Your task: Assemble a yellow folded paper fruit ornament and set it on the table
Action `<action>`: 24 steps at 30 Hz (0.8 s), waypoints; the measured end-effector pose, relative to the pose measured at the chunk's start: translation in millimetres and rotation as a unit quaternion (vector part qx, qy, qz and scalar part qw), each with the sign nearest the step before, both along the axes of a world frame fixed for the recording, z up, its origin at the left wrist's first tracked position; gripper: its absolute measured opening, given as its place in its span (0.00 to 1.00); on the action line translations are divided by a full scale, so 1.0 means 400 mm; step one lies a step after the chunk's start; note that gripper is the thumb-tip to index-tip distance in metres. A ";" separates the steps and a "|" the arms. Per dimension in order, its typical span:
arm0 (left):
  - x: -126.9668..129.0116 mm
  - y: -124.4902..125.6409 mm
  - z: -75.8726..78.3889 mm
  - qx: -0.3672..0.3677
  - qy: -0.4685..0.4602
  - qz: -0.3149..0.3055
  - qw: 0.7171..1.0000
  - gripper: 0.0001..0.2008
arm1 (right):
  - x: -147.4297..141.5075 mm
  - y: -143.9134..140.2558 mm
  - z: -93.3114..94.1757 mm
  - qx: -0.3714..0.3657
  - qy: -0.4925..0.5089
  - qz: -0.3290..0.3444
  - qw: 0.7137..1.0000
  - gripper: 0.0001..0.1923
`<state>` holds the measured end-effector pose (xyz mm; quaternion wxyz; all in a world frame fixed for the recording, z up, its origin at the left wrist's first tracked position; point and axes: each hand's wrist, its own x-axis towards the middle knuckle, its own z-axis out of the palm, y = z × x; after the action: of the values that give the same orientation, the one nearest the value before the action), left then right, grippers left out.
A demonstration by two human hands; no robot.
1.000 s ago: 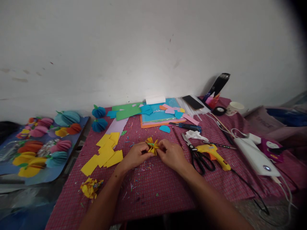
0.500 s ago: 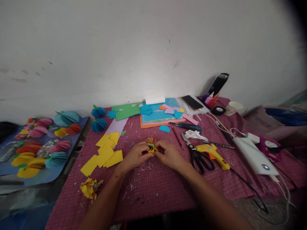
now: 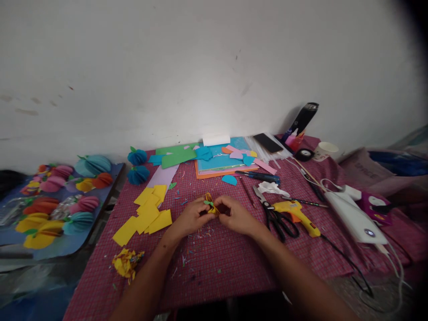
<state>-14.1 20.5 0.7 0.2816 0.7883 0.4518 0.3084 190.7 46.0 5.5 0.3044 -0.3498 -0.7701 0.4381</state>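
Observation:
Between my hands, above the middle of the checked cloth, is a small yellow paper pumpkin [image 3: 209, 197] with a green paper piece on top. My left hand [image 3: 198, 215] is closed on its left side, thumb and fingers pinching. On the other side my right hand [image 3: 235, 215] pinches its folds with bent fingers. The lower part of the pumpkin is hidden by my fingers. Yellow paper rectangles [image 3: 147, 215] lie left of my left hand, and a crumpled heap of yellow scraps [image 3: 126, 264] sits nearer the front.
Black-handled scissors [image 3: 280, 223] and a yellow glue gun [image 3: 297, 215] lie to the right. Behind are a blue-handled cutter [image 3: 259, 176], coloured paper sheets [image 3: 217, 162] and a phone [image 3: 268, 143]. Two blue paper pumpkins [image 3: 137, 174] stand back left; a white power bank [image 3: 356, 218] lies far right.
The yellow paper pumpkin has turned and tilted between my fingers, its folds looking more gathered. Both hands stay in nearly the same place.

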 end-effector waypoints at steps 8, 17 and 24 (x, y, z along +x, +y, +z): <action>-0.014 -0.003 0.018 -0.027 -0.007 0.033 0.999 0.12 | 0.041 0.028 0.035 -0.059 0.051 -0.032 0.996 0.07; -0.012 -0.004 0.023 -0.029 -0.010 0.023 0.999 0.14 | 0.034 0.027 0.031 -0.009 -0.027 -0.049 0.998 0.01; -0.009 -0.005 0.022 -0.027 -0.011 0.029 0.999 0.14 | 0.019 0.020 0.032 0.031 -0.064 -0.158 0.985 0.05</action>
<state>-17.8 18.4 9.7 0.2985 0.7637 0.4795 0.3128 198.3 53.8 18.3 0.3304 -0.4853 -0.7360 0.3369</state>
